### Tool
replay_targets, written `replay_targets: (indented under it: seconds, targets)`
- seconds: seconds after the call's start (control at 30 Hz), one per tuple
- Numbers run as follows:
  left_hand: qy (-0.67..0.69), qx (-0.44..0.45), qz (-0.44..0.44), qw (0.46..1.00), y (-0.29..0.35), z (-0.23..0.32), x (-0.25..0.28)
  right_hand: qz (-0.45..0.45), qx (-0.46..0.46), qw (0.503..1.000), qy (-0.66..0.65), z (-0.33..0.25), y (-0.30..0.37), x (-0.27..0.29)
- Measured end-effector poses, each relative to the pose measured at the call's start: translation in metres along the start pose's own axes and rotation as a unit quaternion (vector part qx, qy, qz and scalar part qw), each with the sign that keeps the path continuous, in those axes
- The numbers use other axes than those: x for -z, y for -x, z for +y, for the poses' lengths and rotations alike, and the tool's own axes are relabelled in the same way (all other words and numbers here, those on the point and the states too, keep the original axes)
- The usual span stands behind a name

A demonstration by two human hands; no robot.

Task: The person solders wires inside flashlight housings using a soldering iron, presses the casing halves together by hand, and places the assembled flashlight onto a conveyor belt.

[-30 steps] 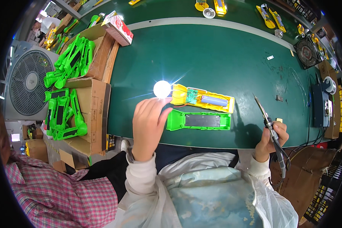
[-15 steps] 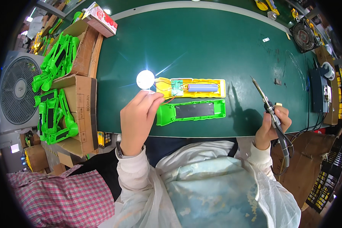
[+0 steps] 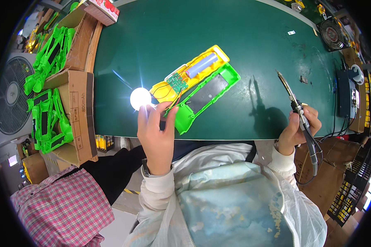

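Observation:
An opened flashlight lies tilted on the green table, its round lamp (image 3: 140,99) shining brightly. Its yellow half-shell (image 3: 213,53) holds a green circuit board (image 3: 177,82), thin wires and a purple cylindrical battery (image 3: 202,65). Along its near side rests the green half-shell (image 3: 185,119), with a black strip inside. My left hand (image 3: 156,131) grips the flashlight's lamp end, one finger at the lamp, the thumb by the wires and green shell; the exact contact is partly hidden. To the right, my right hand (image 3: 297,123) holds a soldering iron (image 3: 292,96), tip pointing up and away from the flashlight.
Cardboard boxes (image 3: 80,119) of green shells (image 3: 49,119) stand at the left, beside a large fan (image 3: 14,94). A small black fan (image 3: 333,33), a solder spool (image 3: 355,76) and a dark box-shaped unit (image 3: 347,96) line the right. A person in a checked shirt (image 3: 66,206) is at lower left.
The flashlight and green half-shell have swung from level to slanted, far ends up, lamp end down-left. My left hand has turned with its fingers more spread. The soldering iron stays in my right hand.

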State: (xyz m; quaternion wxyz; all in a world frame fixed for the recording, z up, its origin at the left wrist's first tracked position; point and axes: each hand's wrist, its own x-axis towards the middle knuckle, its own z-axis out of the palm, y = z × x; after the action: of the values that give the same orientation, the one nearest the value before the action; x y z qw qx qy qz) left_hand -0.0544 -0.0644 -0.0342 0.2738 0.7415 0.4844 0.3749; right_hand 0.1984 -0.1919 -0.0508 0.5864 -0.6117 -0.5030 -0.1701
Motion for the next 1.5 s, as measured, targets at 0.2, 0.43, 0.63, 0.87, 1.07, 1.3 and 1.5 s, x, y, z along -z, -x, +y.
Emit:
replay_targets:
  seconds: [0.2, 0.43, 0.63, 0.87, 1.07, 1.3, 1.5]
  targets:
    - [-0.038, -0.057, 0.015, 0.998, 0.001, -0.005, 0.008, 0.004, -0.005, 1.0, -0.001, 0.0, 0.001, -0.002]
    - [-0.023, -0.067, 0.01, 0.997, -0.001, -0.011, 0.008, 0.013, -0.016, 1.0, -0.023, 0.0, 0.004, 0.0]
    - [-0.022, -0.065, 0.001, 0.998, -0.006, -0.014, 0.011, 0.02, -0.037, 0.998, -0.051, -0.001, 0.006, 0.0]
    - [-0.028, -0.068, -0.028, 0.997, -0.01, -0.02, 0.027, 0.028, -0.04, 0.997, -0.056, -0.002, 0.007, 0.0]
    - [-0.029, -0.028, 0.031, 0.999, -0.004, -0.005, 0.043, 0.022, -0.034, 0.998, -0.053, -0.001, 0.006, -0.001]
    - [0.068, -0.089, 0.094, 0.989, -0.013, 0.024, 0.012, 0.023, -0.032, 0.998, -0.055, 0.0, 0.006, 0.0]
    - [0.091, -0.16, 0.022, 0.983, -0.008, 0.034, -0.03, 0.032, -0.026, 0.998, -0.046, -0.001, 0.005, -0.003]
